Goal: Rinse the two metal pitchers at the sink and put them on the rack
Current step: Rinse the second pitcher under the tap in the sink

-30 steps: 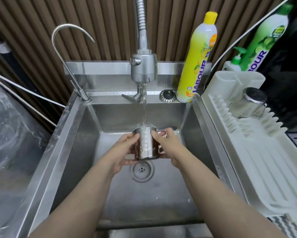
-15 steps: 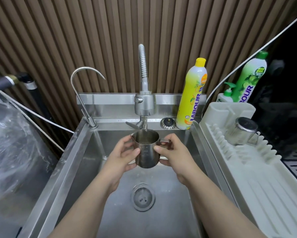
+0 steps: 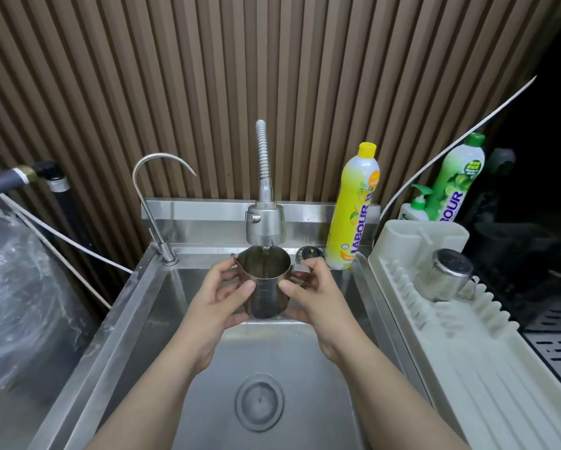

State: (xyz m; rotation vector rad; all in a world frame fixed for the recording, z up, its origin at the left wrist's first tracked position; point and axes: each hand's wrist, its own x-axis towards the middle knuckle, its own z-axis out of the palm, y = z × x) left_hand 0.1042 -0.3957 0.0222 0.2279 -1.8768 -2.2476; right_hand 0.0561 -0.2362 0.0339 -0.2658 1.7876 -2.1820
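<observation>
Pitcher [image 3: 265, 287] upright under tap [image 3: 265, 224], gripped by left hand [image 3: 220, 300] and right hand [image 3: 315, 297], water running in. Second pitcher [image 3: 446, 279] upside down on rack [image 3: 487, 352], right of sink [image 3: 136, 319].

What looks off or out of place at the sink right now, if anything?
Nothing stands out. Both hands, left hand and right hand, hold one metal pitcher upright under the faucet head. The other pitcher lies tilted, base up, on the white rack. No visible spills or damage.
</observation>
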